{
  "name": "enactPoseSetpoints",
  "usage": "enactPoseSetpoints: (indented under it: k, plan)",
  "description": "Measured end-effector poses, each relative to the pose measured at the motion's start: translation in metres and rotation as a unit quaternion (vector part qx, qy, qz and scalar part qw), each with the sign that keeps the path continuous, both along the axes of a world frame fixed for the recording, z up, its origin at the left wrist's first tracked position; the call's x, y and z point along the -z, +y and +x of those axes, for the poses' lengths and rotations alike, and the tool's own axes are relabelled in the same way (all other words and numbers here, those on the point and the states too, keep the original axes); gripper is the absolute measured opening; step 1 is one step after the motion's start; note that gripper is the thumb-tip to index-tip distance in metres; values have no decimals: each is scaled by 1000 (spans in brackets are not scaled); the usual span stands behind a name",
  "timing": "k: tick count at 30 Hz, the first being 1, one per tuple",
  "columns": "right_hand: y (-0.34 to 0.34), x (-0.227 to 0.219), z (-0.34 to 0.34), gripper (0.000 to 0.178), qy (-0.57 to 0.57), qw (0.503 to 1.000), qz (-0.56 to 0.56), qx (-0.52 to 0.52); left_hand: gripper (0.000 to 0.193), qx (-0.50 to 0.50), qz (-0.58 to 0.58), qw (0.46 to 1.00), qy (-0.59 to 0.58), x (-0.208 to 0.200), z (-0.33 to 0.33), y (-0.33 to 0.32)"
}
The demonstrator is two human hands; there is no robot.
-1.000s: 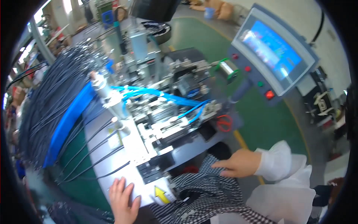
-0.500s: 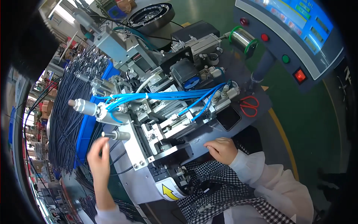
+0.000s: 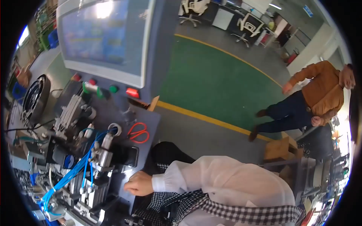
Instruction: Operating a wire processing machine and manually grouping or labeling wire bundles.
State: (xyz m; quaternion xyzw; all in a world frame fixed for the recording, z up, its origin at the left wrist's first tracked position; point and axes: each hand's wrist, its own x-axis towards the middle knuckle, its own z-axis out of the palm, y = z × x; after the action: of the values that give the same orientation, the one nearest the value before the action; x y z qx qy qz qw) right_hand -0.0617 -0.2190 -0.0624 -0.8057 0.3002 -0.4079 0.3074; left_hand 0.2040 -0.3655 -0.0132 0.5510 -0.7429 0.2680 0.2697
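Swept forward, our right hand (image 3: 138,184), curled, whether gripping we cannot tell, could knock the phone (image 3: 129,156) just beyond it; our left hand is unseen.

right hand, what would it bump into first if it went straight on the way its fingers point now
Likely the near metal side of the machine, just left of the right hand; depth is unclear, so it might pass above it.
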Motion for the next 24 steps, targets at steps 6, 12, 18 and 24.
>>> enactPoseSetpoints:
  k: [6,12,18,24]
  plan:
    - [-6,-2,2,11,7,1000,0,2,25,-180,-153,920,-313,-5,167,83]
    - [-1,-23,5,5,30,1000,6,-5,28,-409,-98,554,-718,32,312,94]
    - [-1,-34,5,4,11,999,21,-31,28,-408,-367,-199,-812,28,329,118]
    - [-7,-35,1,3,23,999,28,-26,32,-355,-347,-360,-789,8,296,126]
